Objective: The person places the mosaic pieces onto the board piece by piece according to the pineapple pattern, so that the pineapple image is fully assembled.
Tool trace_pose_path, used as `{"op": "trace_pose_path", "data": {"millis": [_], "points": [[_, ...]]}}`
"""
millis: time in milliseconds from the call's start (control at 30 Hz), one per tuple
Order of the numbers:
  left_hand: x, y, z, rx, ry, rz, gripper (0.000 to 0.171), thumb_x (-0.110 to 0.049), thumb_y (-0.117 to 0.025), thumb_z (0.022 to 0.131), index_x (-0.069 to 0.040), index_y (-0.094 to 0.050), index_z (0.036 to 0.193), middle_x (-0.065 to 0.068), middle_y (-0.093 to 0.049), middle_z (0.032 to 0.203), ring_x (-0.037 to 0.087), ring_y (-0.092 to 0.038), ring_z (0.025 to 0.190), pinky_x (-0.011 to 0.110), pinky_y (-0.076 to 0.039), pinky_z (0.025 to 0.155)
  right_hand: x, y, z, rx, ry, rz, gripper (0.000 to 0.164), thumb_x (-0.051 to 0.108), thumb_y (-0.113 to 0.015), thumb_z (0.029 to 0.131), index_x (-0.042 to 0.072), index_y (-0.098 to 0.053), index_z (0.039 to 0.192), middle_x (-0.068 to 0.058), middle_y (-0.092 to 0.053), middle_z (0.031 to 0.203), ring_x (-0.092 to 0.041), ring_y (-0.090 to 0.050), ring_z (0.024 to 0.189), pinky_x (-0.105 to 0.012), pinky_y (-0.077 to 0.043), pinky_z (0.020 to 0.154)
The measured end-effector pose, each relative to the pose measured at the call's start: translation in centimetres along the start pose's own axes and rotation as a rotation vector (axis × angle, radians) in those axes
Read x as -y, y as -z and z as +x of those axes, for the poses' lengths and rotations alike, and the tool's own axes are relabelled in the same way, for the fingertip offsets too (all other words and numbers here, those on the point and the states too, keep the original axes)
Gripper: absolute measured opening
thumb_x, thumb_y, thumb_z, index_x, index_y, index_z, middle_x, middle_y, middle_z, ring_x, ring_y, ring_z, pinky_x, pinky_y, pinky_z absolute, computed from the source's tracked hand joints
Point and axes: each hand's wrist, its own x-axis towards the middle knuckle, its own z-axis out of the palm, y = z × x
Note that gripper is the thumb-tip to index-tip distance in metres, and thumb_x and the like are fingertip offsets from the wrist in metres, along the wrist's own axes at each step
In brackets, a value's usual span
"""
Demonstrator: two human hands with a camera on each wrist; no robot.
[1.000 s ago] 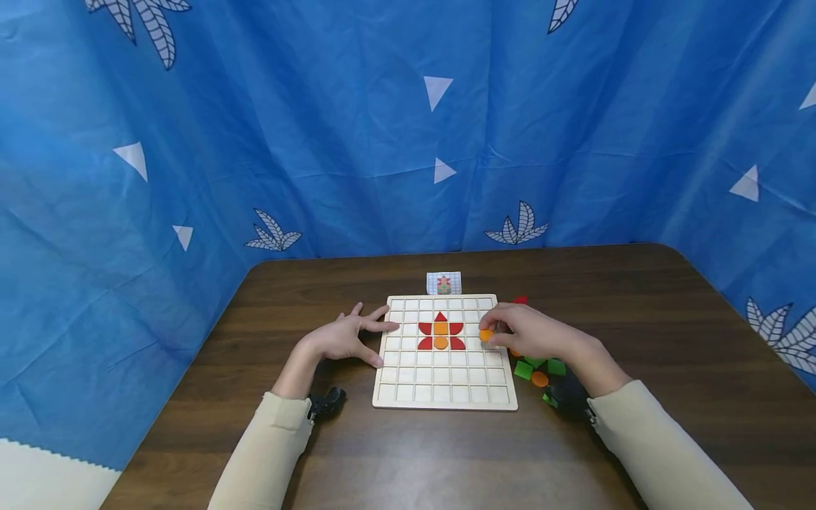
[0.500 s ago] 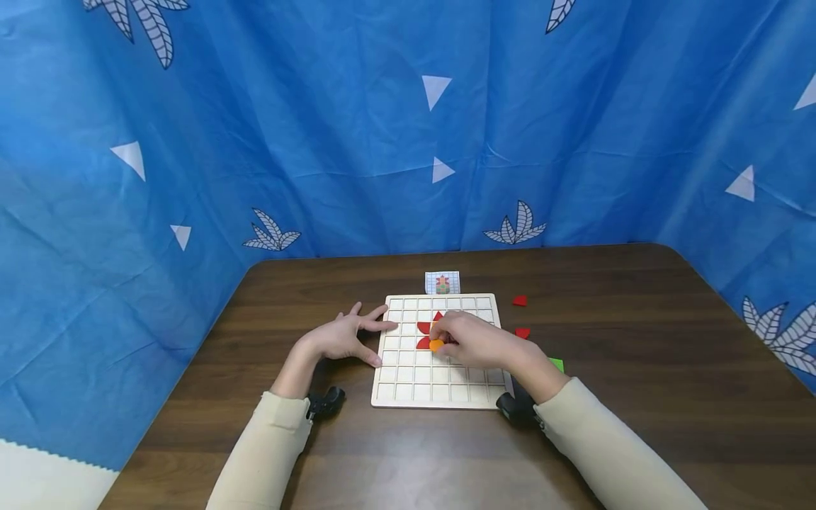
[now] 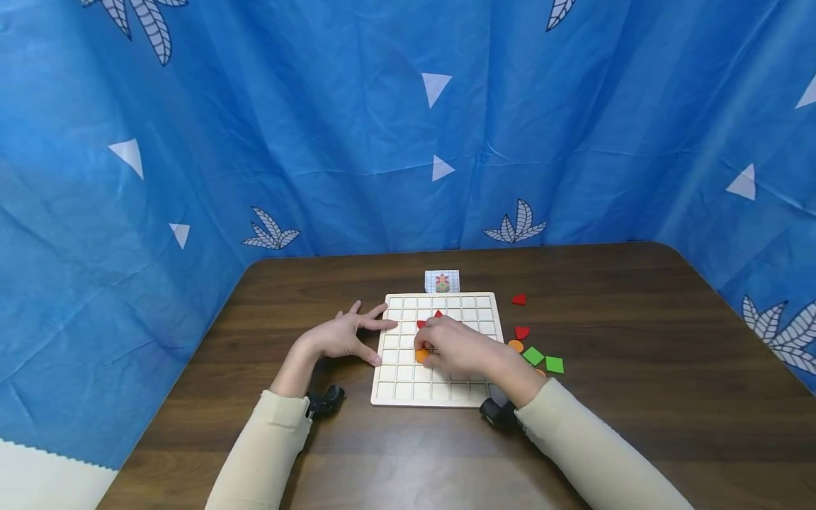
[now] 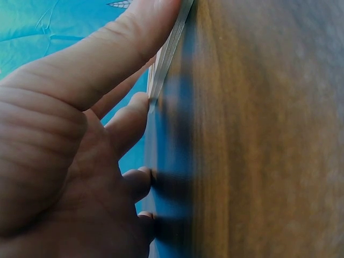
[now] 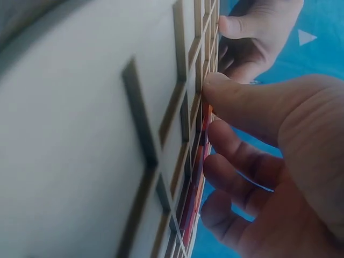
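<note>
On my remote feed, the right hand pinches a rounded orange piece at the pale wooden grid board, just left of centre; I'd centre it between ridges before releasing. The left hand, fingers spread, touches the board's left edge.

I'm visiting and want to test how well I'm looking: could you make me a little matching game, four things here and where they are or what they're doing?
Things:
1. Left hand
2. Right hand
3. Small patterned card
4. Green pieces

Places and states:
A. On the table, to the right of the grid board
B. Pinching an orange piece
C. Just past the grid board's far edge
D. Fingers spread, at the grid board's left edge

Pairs: 1-D, 2-B, 3-C, 4-A
</note>
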Motion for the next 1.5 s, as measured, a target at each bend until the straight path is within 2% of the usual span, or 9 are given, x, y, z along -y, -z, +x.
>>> {"op": "trace_pose_path", "data": {"millis": [367,533,767,1000,1300,1500], "points": [[-0.1,-0.1,-0.3,-0.004,-0.009,0.010,0.074,-0.040,-0.088,0.079,-0.035,-0.059,0.146,-0.005,-0.021,0.173,0.044,0.010,0.160,0.076,0.004,0.120,0.0,-0.2,-0.4,-0.017,-0.032,0.028,0.021,0.013,-0.076,0.093,0.018,-0.077,0.114,0.005,-0.067,0.102,-0.011,-0.055,0.092,-0.030,-0.052,0.084],[-0.2,0.0,-0.1,-0.001,-0.012,0.004,0.074,-0.039,-0.088,0.079,-0.034,-0.058,0.147,-0.005,-0.021,0.173,0.044,0.011,0.159,0.075,0.005,0.120,-0.8,0.2,-1.5,-0.038,-0.061,0.078,0.024,0.010,-0.072,0.093,0.019,-0.078,0.115,0.007,-0.065,0.097,-0.010,-0.055,0.087,-0.030,-0.051,0.078],[-0.3,-0.1,-0.1,0.000,0.002,-0.001,0.075,-0.038,-0.089,0.079,-0.034,-0.058,0.147,-0.004,-0.022,0.173,0.043,0.011,0.160,0.074,0.005,0.121,-2.2,1.1,-4.2,-0.047,-0.133,0.122,0.022,0.013,-0.076,0.092,0.018,-0.078,0.113,0.007,-0.065,0.102,-0.011,-0.056,0.091,-0.030,-0.053,0.081],[-0.3,-0.1,-0.2,-0.005,0.003,-0.007,0.075,-0.037,-0.089,0.078,-0.033,-0.059,0.147,-0.004,-0.021,0.173,0.042,0.011,0.160,0.074,0.005,0.121,-4.1,1.8,-7.0,-0.056,-0.178,0.146,0.024,0.015,-0.078,0.091,0.018,-0.077,0.115,0.005,-0.066,0.106,-0.012,-0.056,0.092,-0.025,-0.053,0.075],[-0.1,-0.2,0.1,-0.010,0.012,-0.006,0.076,-0.039,-0.090,0.077,-0.036,-0.059,0.146,-0.006,-0.021,0.173,0.042,0.011,0.160,0.075,0.003,0.121,-6.1,3.2,-10.2,-0.087,-0.196,0.153,0.031,0.013,-0.080,0.090,0.011,-0.073,0.120,0.005,-0.062,0.097,-0.013,-0.056,0.086,-0.022,-0.051,0.069],[0.0,-0.2,0.2,-0.011,0.018,-0.013,0.075,-0.038,-0.090,0.077,-0.037,-0.059,0.146,-0.007,-0.021,0.173,0.041,0.011,0.160,0.074,0.004,0.121,-7.4,3.9,-12.4,-0.108,-0.203,0.139,0.025,0.015,-0.079,0.091,0.016,-0.074,0.115,0.006,-0.064,0.098,-0.014,-0.058,0.090,-0.025,-0.054,0.074]]}}
